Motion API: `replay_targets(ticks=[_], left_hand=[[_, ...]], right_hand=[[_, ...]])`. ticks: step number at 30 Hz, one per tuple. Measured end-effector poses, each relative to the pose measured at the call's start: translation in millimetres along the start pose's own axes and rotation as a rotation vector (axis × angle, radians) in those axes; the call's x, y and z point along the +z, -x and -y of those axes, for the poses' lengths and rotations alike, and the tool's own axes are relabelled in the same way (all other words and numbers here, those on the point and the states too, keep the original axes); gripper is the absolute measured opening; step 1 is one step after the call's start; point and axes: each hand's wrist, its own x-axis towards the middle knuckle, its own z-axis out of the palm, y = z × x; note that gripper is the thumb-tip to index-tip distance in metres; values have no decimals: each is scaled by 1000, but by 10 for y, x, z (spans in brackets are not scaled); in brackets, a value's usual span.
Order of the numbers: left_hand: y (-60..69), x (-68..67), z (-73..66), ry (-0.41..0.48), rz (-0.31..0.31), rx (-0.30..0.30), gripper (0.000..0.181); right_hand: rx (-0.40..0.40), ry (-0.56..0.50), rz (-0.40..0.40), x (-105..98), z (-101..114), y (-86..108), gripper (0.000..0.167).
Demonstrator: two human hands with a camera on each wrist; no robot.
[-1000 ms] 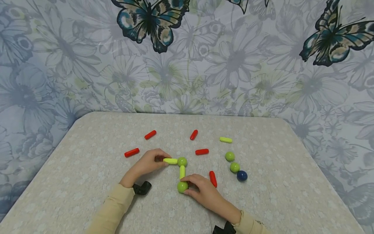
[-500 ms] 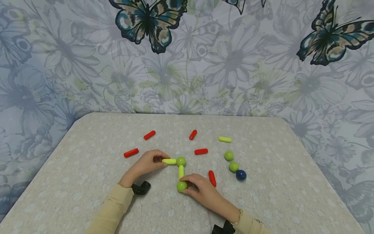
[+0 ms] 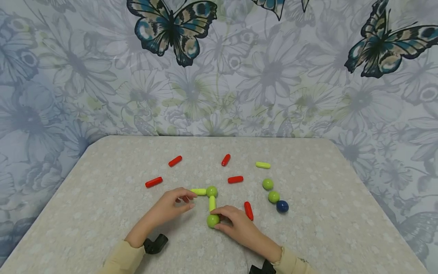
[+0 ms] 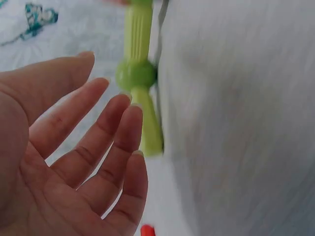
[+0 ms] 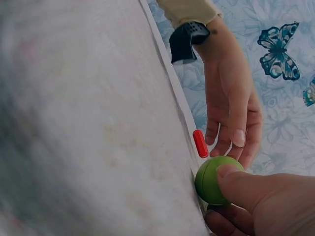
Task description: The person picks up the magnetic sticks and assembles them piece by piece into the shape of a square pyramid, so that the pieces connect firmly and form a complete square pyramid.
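Note:
On the table, two green balls and two yellow-green rods form a joined L-shaped piece. My right hand pinches its near green ball between thumb and fingers; the right wrist view shows the thumb pressed on that ball. An upright-lying rod runs from there to the far green ball. From the far ball a second rod points left. Beside that rod's end is my left hand, fingers loosely bent and holding nothing. In the left wrist view its palm shows bare.
Several red rods lie around the piece, one close to the right hand and another left of it. At right are two loose green balls and a dark blue ball. A loose yellow-green rod lies farther back.
My left hand has let go of the left-pointing rod and drawn back slightly toward me. The right hand keeps its pinch on the near ball, and the joined piece stays in place.

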Motion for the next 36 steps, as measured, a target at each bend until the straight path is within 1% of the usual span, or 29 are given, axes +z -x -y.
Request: replay_targets(ticks=[3, 7, 10, 13, 15, 16, 18, 22, 24, 25, 26, 28, 32, 34, 36], left_hand=[[66, 106, -65, 59, 54, 50, 27], [138, 244, -142, 118, 102, 77, 32], [175, 315, -194, 146, 124, 86, 36], [190, 378, -218, 141, 125, 140, 40], [192, 413, -225, 120, 120, 169, 41], [191, 432, -224, 108, 117, 177, 42], [187, 465, -227, 90, 123, 164, 42], [175, 516, -245, 82, 143, 105, 40], [173, 539, -255, 78, 144, 91, 39], [174, 550, -260, 76, 142, 86, 39], [175, 561, -265, 70, 137, 84, 38], [176, 584, -278, 60, 123, 84, 38], [175, 623, -309, 50, 92, 61, 35], [173, 632, -323, 52, 86, 44, 34], [175, 637, -332, 54, 83, 27, 33]], right_hand=[[-1, -5, 7, -13, 0, 2, 37], [6, -22, 16, -65, 34, 1, 39], [30, -4, 21, -143, 76, 6, 38], [61, 45, 14, -253, 95, 18, 35], [77, 79, -13, -351, 83, 24, 33], [83, 96, -36, -410, 67, 28, 32], [101, 145, -102, -550, 16, 33, 32], [134, 271, -349, -879, -173, 42, 30], [171, 325, -434, -1021, -274, 53, 30], [192, 340, -456, -1077, -327, 62, 31], [217, 354, -449, -1118, -370, 72, 32], [273, 360, -409, -1167, -441, 94, 35], [374, 351, -318, -1169, -521, 112, 41], [407, 348, -300, -1146, -539, 109, 43], [424, 347, -304, -1124, -543, 100, 43]])
